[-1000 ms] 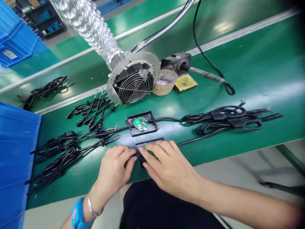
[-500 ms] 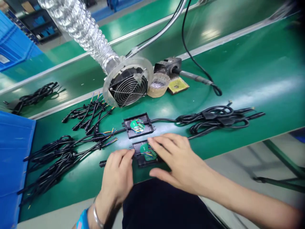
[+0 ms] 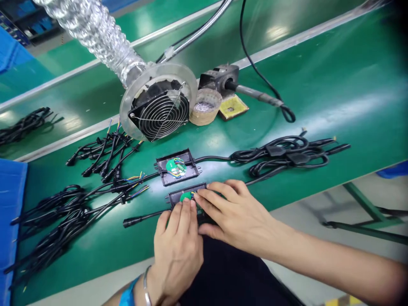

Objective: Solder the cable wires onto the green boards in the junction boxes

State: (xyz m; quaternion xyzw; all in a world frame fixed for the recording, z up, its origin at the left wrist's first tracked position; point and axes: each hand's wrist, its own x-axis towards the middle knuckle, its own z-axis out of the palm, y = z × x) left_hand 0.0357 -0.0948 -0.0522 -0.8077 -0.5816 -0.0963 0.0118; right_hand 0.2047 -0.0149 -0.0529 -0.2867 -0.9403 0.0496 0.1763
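Note:
A small black open housing (image 3: 178,196) with a round green circuit board in it lies at the near edge of the green belt (image 3: 318,85). My left hand (image 3: 178,250) has its fingertips pressed down on the board. My right hand (image 3: 236,214) holds the housing's right side, fingers over it and thumb at its near edge. A second black housing (image 3: 177,166) with a green board and coloured wires lies just behind, with a black cable running right from it.
A fume extractor fan (image 3: 158,108) on a silver flexible duct stands behind the housings. Beside it are a tape roll (image 3: 205,106) and a soldering iron stand (image 3: 223,80). Black cable bundles (image 3: 63,212) lie left; coiled cables (image 3: 287,155) lie right. A blue crate (image 3: 11,204) is at far left.
My left hand moved from the housing's left edge onto the green board. My right hand closed in over the housing's right side. The view shifted so everything sits further left.

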